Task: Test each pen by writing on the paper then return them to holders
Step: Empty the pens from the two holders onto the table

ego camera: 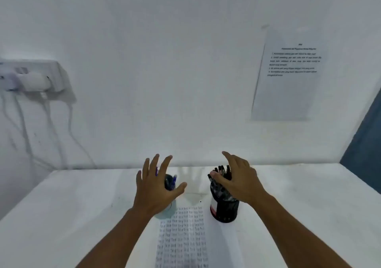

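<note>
- My left hand (156, 187) hovers with fingers spread, grip wide and empty, over the dark round holder (170, 182) of blue pens (174, 178).
- My right hand (237, 180) is loosely open, its grip empty, over the black mesh cylindrical holder (224, 210) packed with dark pens (221, 169).
- Between the holders, the white paper sheet (183, 239), covered in rows of written words, lies on the white desk (61, 216).

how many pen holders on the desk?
2. A dark holder stands mostly hidden behind the left hand; a black holder stands right of the paper, under the right hand.
</note>
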